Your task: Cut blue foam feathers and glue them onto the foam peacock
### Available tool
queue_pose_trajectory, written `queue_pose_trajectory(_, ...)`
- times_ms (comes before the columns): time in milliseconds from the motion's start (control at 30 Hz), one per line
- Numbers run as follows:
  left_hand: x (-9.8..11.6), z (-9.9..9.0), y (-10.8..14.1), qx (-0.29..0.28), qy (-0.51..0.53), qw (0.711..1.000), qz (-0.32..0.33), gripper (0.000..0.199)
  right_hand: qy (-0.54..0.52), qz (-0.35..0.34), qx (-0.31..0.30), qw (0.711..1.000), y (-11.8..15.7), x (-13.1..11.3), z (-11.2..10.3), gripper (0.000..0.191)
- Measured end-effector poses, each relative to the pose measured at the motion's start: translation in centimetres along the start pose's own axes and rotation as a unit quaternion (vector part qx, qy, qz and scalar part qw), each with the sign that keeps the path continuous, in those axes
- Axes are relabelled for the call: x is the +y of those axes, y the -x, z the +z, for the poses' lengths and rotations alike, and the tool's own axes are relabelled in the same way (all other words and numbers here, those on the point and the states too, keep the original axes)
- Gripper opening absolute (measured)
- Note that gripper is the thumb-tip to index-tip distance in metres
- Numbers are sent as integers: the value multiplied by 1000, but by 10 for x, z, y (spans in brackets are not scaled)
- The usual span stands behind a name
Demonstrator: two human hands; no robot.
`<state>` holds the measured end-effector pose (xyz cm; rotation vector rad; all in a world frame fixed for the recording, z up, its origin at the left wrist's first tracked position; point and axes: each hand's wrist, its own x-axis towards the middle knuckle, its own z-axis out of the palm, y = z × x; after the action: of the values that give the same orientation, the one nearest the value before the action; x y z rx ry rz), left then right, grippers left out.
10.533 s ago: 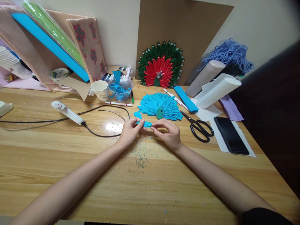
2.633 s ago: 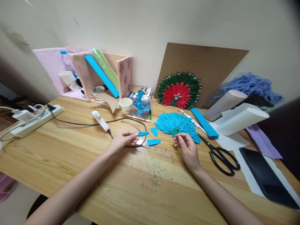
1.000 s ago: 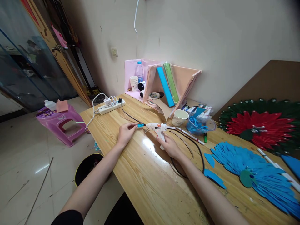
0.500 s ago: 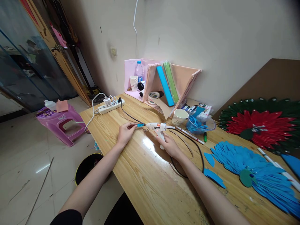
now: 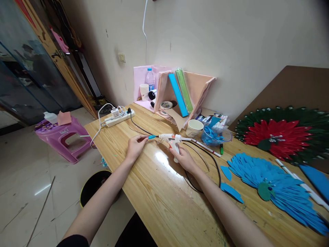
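Note:
In my right hand [image 5: 185,158] is the handle of a white glue gun [image 5: 167,137], its nozzle aimed left. A glue stick shows at its back end. My left hand [image 5: 135,146] pinches a small blue foam piece [image 5: 151,137] right at the nozzle; whether the tip touches it I cannot tell. A black cord [image 5: 141,127] runs behind the gun to a white power strip [image 5: 119,119]. To the right lie loose blue foam petals [image 5: 226,172] and a large blue petal fan [image 5: 277,185] with a green piece at its middle.
Behind the gun stand a paper cup [image 5: 194,128] and a plastic bowl [image 5: 218,135] of blue scraps. A pink box shelf [image 5: 199,85] backs the table. A red and green petal fan [image 5: 280,139] is at right. Below the left edge sits a black bin [image 5: 88,187]; a pink stool [image 5: 74,137] stands beyond.
The view has shifted slightly, so everything sits a little further left. Both hands keep their holds, with the blue piece still at the nozzle.

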<state>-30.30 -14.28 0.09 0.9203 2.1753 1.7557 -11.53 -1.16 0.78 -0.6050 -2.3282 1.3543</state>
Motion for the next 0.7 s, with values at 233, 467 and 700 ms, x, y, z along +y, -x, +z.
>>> queue_pose_trajectory(233, 5, -1, 5, -17, 15, 1000, -9, 28, -21, -8, 69, 997, -15, 3, 1, 33)
queue_pose_trajectory(467, 23, -28, 21, -6, -100, 989, 107, 24, 95, -55, 78, 991, -61, -3, 19, 25)
queue_pose_trajectory(700, 79, -40, 41, -49, -59, 988, 132, 22, 172, -57, 66, 981, -46, -17, 19, 16)
